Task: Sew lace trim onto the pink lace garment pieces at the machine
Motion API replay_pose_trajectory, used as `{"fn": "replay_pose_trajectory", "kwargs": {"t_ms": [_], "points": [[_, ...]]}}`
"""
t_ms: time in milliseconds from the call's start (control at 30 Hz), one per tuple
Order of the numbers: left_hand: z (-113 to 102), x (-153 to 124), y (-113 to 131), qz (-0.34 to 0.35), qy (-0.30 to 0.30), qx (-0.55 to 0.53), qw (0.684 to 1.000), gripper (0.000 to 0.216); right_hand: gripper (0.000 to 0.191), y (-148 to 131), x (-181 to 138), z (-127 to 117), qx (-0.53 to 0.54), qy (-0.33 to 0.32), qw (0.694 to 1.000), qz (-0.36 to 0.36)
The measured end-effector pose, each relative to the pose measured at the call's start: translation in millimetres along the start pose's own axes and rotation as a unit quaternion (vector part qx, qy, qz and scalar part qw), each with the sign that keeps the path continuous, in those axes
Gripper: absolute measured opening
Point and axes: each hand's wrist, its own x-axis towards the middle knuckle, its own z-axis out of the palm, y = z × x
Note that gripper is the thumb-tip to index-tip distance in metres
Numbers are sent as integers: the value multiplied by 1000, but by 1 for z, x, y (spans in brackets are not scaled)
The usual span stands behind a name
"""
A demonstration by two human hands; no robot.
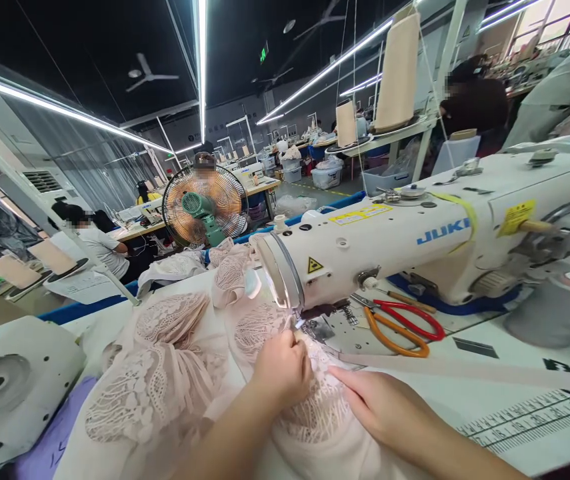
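Note:
Pale pink lace fabric (175, 380) lies bunched on the table under the head of a white JUKI sewing machine (415, 233). My left hand (282, 367) is curled into a pinch on the lace just in front of the needle area (297, 323). Flat on the same fabric to the right rests my right hand (379, 407), its fingers stretched out toward the needle and pressing the lace down. The fingertips of the left hand are partly hidden in the fabric.
Scissors with red and orange handles (405, 327) lie on the machine bed behind my right hand. A fan (205, 207) stands at the back, thread cones (397, 73) above the machine. Another machine (9, 387) sits at the left. Other people work at distant tables.

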Motion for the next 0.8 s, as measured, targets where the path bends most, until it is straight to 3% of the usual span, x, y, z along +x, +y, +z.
{"fn": "replay_pose_trajectory", "kwargs": {"t_ms": [333, 800], "points": [[0, 6, 1, -28, -7, -26, 999, 27, 46, -1, 10, -7, 1, -30, 999, 12], [0, 10, -2, -36, -6, -21, 999, 30, 43, 1, 20, -4, -7, -11, 1000, -2]]}}
